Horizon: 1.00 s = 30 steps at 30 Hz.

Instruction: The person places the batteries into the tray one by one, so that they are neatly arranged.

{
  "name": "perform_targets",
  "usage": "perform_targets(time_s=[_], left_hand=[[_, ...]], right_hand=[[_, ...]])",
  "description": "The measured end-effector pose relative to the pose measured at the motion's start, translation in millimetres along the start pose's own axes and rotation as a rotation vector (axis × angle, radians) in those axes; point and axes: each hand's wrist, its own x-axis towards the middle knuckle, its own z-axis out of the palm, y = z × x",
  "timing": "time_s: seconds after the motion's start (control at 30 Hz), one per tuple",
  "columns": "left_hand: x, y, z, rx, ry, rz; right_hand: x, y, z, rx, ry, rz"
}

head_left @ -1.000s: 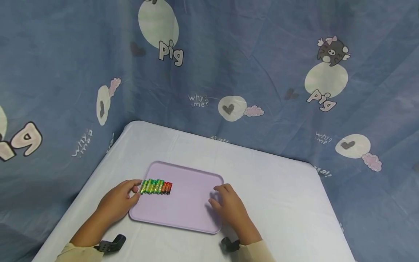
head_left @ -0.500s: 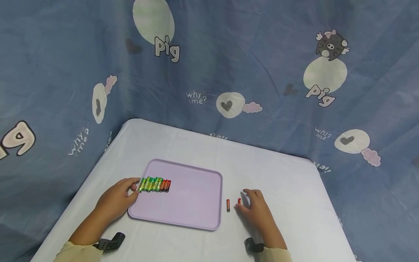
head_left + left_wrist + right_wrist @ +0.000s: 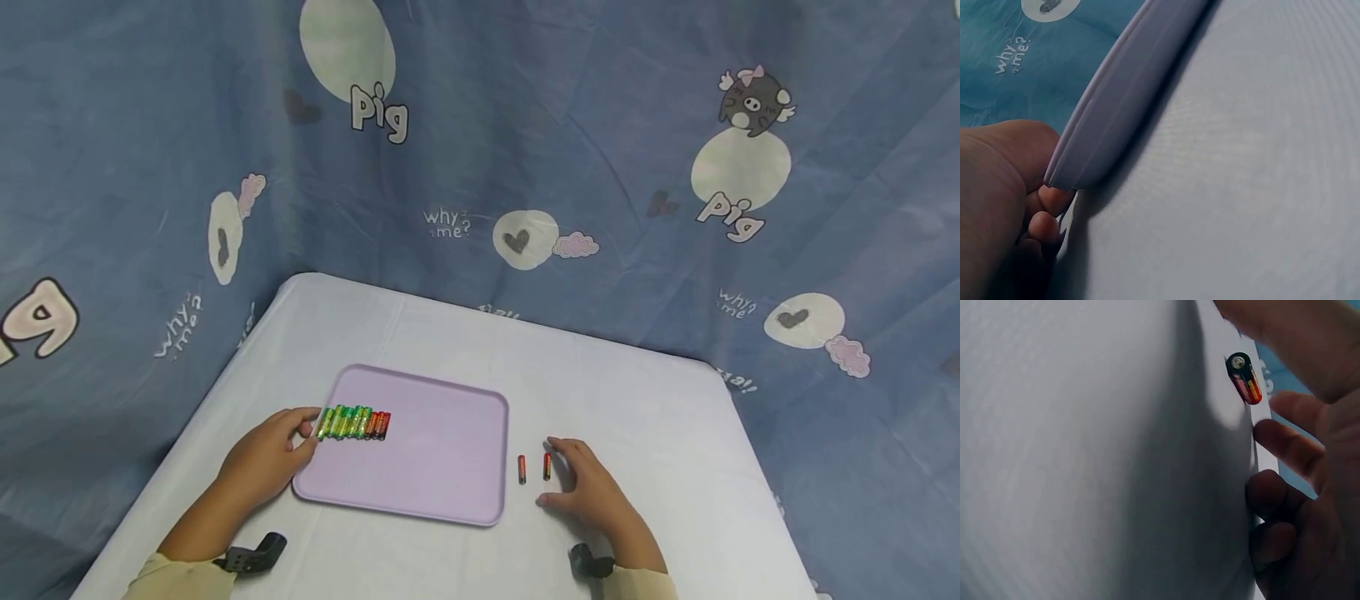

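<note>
A lilac tray point(image 3: 420, 492) lies on the white table, a side-by-side row of green batteries point(image 3: 345, 422) and red-and-black batteries point(image 3: 377, 426) near its left edge. My left hand point(image 3: 266, 454) holds the tray's left rim; in the left wrist view the thumb point(image 3: 1025, 147) meets the rim, with the other fingers curled by it. To the right of the tray, two red-and-black batteries stand or lie apart on the cloth: a left one point(image 3: 522, 469) and a right one point(image 3: 547, 467). My right hand point(image 3: 596, 492) is beside the right one, thumb and fingers spread and nothing between them.
The white-covered table point(image 3: 637, 400) extends behind and to the right of the tray. A blue patterned curtain point(image 3: 450, 150) hangs along its back and left sides. Black wrist devices point(image 3: 257, 557) sit on both forearms.
From over the tray's right side, my right hand has moved right, off the tray. It has drawn back from the right-hand battery, which now shows fully. My left hand stays at the rim.
</note>
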Motion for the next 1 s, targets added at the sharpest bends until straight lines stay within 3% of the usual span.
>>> perform_targets(time_s=[0.43,0.7,1.0], left_hand=[[0.9,-1.7,0.8,-0.003,0.014,0.016],[1.2,-2.1,0.6,0.001,0.022,0.025],[0.3,-1.8,1.4,-0.004,0.011,0.013]], right_hand=[[-3.1,1.2,-8.5,0.066,-0.083,-0.013],[-3.5,3.2,-6.4,0.067,-0.042,-0.041],[-1.7,0.9,-2.4,0.031,-0.003,0.001]])
